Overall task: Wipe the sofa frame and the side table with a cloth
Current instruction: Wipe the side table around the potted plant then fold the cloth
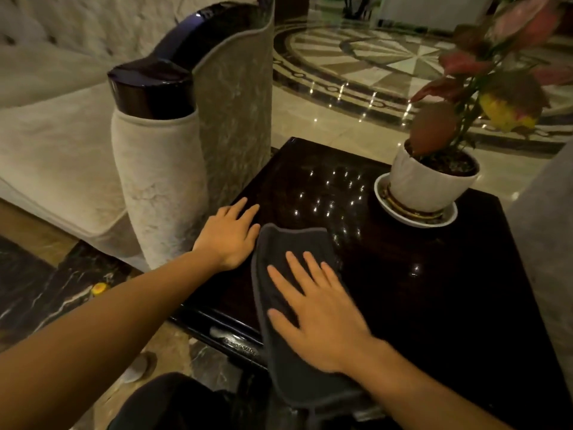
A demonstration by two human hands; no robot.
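Flat and holding nothing, right grip (319, 315) presses soft dark-grey cloth (288, 240) at 6 o'clock on glossy dark wooden surface (434, 290); left grip (229, 235) lies flat at 9. White ribbed pot (424, 187) holding pink-leaved plant (508, 97) stands at 1.

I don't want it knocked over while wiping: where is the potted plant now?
In the head view the potted plant stands on a saucer at the far right of the side table, beyond the right hand pressing the cloth.

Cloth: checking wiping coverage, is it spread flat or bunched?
Spread flat: the cloth lies on the side table under the right hand, near end overhanging.
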